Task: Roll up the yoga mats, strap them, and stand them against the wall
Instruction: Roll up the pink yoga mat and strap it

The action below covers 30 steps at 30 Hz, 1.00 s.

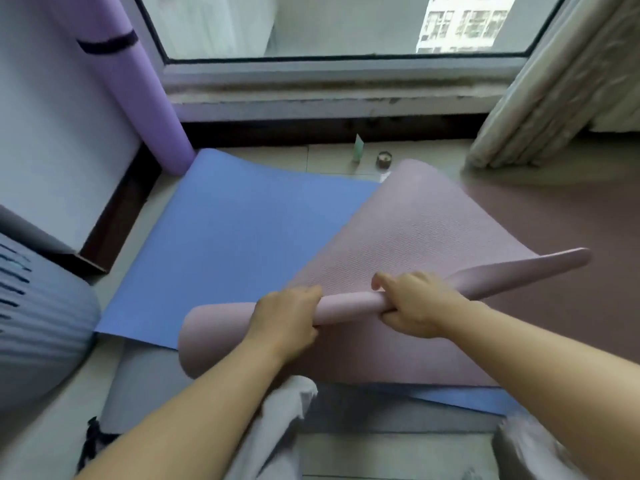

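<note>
Edge of the pink mat (398,230) nearest the person is curled into a slim tube and lifted off the floor. The tube is tight only in its middle and flares open at both ends. The left hand (287,313) grips it from above with fingers curled over and closed on the foam. The right hand (415,306) clamps it just beside, fingers wrapped round and thumb lying along the top. Beyond the hands the mat's ribbed underside slopes away, and the rest lies flat to the right, reaching toward the curtain (554,81).

Under it a blue mat (242,237) lies spread on the tiled floor (329,157), its far corner touching the foot of a purple mat (149,98). That one is rolled, banded by a dark strap (107,41), and stands upright in the corner against the white wall (52,116) beside the window (346,22).

A grey sheet (138,382) shows beneath the blue mat's near left edge. Near the sill stand a small green bottle (358,148) and a round jar (383,159), close together. A grey ribbed object (34,306) fills the left edge.
</note>
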Each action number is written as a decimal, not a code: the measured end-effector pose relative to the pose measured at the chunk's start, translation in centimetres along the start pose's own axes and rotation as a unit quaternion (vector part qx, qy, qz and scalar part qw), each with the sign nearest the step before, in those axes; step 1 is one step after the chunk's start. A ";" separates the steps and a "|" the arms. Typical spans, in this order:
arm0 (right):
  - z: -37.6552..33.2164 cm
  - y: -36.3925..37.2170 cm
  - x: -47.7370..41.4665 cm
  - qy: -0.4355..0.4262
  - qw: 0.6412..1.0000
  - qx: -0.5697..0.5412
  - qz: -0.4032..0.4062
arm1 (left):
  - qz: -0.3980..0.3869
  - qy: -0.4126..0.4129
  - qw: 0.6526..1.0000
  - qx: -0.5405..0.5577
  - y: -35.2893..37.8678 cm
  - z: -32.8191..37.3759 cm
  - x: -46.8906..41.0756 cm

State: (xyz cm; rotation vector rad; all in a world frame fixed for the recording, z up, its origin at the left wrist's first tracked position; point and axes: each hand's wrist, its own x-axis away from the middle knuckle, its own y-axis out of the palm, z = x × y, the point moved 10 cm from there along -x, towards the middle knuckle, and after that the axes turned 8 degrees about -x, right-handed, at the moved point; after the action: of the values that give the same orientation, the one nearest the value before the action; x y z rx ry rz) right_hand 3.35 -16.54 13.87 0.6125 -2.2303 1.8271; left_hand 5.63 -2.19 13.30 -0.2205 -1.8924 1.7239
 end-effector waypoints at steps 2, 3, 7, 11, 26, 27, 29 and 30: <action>-0.6 -4.5 4.8 0.009 0.997 -0.001 0.078 | 0.064 0.021 0.997 -0.034 -4.8 0.6 2.9; -0.7 -6.5 6.7 0.015 0.994 0.014 0.111 | 0.103 0.025 0.994 -0.043 -7.0 0.8 4.1; -2.0 -12.6 14.6 0.064 0.975 0.108 0.185 | 0.274 0.087 0.951 -0.114 -16.3 3.2 11.2; -5.9 -14.3 18.9 0.092 0.980 -0.038 0.170 | 0.390 0.070 0.898 -0.191 -24.5 2.4 17.5; -17.0 -23.1 28.9 0.066 0.993 -0.022 0.091 | 0.569 0.044 0.787 -0.233 -35.3 -0.5 31.2; -16.0 -22.1 29.6 0.084 0.994 0.029 0.064 | 0.539 0.069 0.807 -0.233 -32.8 1.0 30.5; -14.4 -19.8 31.1 0.110 0.987 0.117 0.002 | 0.407 0.089 0.883 -0.216 -27.5 3.5 28.0; -13.6 -18.6 31.6 0.116 0.983 0.140 -0.024 | 0.308 0.081 0.925 -0.206 -24.7 4.5 26.8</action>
State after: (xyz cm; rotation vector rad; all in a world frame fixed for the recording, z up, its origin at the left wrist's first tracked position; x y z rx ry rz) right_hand -18.40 -12.26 46.09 0.4655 -1.8123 2.0867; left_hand -12.66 2.88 44.73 -1.1934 -2.1780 1.5640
